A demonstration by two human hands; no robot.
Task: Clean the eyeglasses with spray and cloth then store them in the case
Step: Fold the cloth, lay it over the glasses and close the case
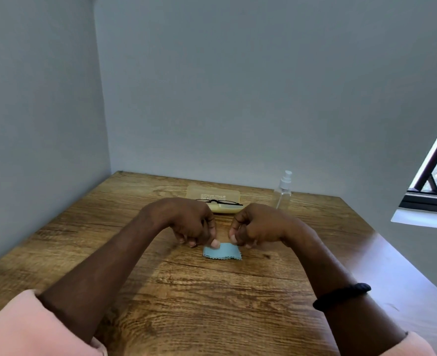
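Blue cloth (222,251) lies flat at the centre of the wooden table (186,291), both hands curled at its far edge.

Left hand (191,222) pinches the cloth's upper-left corner; right hand (253,227) is fisted at the upper-right corner, grip unclear. Eyeglasses (220,201) rest on the beige case (213,195) behind, spray bottle (283,188) to their right.

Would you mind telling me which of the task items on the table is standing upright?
The spray bottle, at the far right near the wall. The cloth lies flat by the hands, and the glasses lie on the case.
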